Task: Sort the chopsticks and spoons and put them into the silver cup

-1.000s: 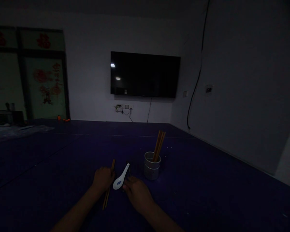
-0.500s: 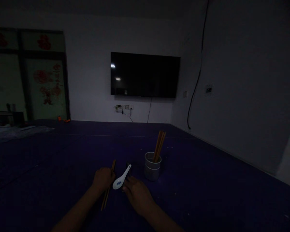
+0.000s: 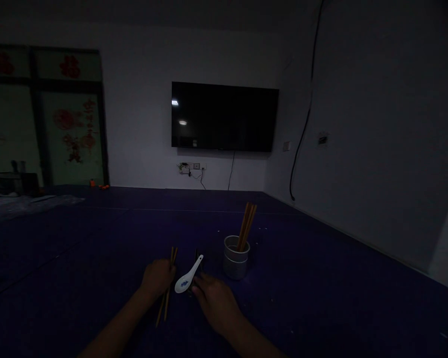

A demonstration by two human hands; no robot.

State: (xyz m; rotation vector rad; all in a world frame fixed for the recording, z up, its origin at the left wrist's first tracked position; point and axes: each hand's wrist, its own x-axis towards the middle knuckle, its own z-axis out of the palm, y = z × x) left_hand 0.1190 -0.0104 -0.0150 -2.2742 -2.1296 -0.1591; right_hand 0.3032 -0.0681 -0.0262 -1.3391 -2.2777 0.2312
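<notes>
1 cup w/ tilted chopsticks, nr R hand.

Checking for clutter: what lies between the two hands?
Between left hand and right hand, the head view shows a spoon and a dark, unclear item.

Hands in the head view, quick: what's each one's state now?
Left hand: closed on two wooden chopsticks.
Right hand: curled beside the white soup spoon; cannot tell whether it grips anything.
</notes>
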